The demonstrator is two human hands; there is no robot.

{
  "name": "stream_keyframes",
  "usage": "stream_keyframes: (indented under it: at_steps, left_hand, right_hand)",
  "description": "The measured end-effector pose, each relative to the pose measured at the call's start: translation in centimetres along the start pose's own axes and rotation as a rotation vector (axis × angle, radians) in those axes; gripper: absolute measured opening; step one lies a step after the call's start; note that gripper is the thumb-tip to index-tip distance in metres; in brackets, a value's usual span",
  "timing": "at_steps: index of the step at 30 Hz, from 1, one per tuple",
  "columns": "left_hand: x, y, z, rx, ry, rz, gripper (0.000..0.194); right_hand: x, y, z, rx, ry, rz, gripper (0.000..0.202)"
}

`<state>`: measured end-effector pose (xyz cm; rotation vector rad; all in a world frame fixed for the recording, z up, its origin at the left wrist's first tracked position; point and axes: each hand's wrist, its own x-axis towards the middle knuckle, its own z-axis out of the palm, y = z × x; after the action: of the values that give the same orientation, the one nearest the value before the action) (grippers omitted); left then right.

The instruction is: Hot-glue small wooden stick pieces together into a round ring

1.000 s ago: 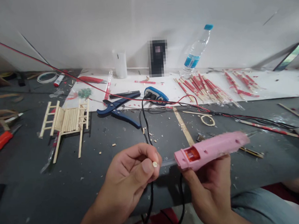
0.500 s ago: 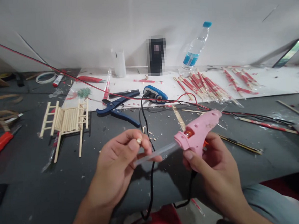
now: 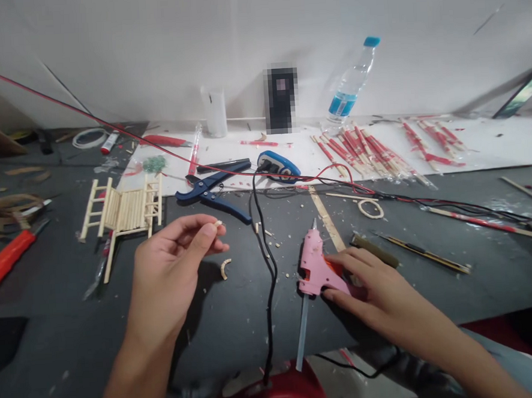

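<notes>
My left hand [image 3: 175, 258] is closed in a pinch, with a small pale piece of wooden stick [image 3: 217, 224] between thumb and fingertips. On the grey tabletop lies a pink hot glue gun [image 3: 313, 259], its nozzle toward the wall and a clear glue stick [image 3: 302, 335] jutting from its rear. My right hand [image 3: 365, 283] has thumb and fingers around the gun's handle. A short curved strip of wooden pieces [image 3: 226, 269] rests near my left hand. Left of that hand stands a miniature chair [image 3: 129, 210] made of wooden sticks. A small wooden ring [image 3: 370, 209] lies beyond the gun.
Blue cutters [image 3: 214, 193] and a blue power socket [image 3: 277, 165] sit mid-table; a black cable [image 3: 267, 271] runs forward. Red-wrapped chopsticks [image 3: 366, 148] and a water bottle [image 3: 351, 85] are by the wall. A craft knife [image 3: 425, 253] lies right, a red-handled tool [image 3: 8, 263] left.
My right hand has lowered the glue gun onto the table and turned its nozzle toward the wall. My left hand has moved left, away from the glue stick, still pinching the small piece.
</notes>
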<state>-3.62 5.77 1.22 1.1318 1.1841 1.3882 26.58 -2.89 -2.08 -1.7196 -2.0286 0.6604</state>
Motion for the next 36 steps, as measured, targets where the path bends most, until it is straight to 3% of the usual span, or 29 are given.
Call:
stream_keyframes:
  at_steps: [3,7,11,14,18,28,33,36]
  left_hand:
    - [0.2,0.3,-0.4,0.008,0.023,0.026,0.009]
    - [0.2,0.9,-0.8,-0.021,0.036,0.038,0.008]
    - [0.2,1.5,-1.2,-0.084,0.069,0.043,0.007]
    - [0.3,1.7,-1.6,-0.115,0.085,0.035,0.010]
    - [0.8,1.9,-2.1,-0.184,0.114,0.029,0.011]
    - [1.0,2.1,-2.4,-0.292,0.112,0.041,0.014]
    - [0.8,2.0,-2.1,-0.306,0.099,0.031,0.014]
    - [0.2,2.0,-1.1,-0.303,0.071,0.000,0.013]
  right_hand:
    - [-0.1,-0.7,-1.3,-0.131,0.050,-0.058,0.031]
    - [2.1,-4.6,-2.2,-0.164,0.191,-0.217,0.021]
    - [6.9,-9.5,0.0,-0.216,-0.139,-0.510,0.025]
    - [9.9,-11.4,2.4,-0.383,-0.230,-0.619,0.026]
    - [11.3,-12.2,4.1,-0.420,-0.262,-0.582,0.022]
    - [10.5,-12.4,5.6,-0.281,-0.293,-0.459,0.014]
    - [9.8,-12.1,5.0,-0.101,-0.256,-0.437,0.005]
    - [8.6,-11.6,3.8,0.065,-0.171,-0.387,0.013]
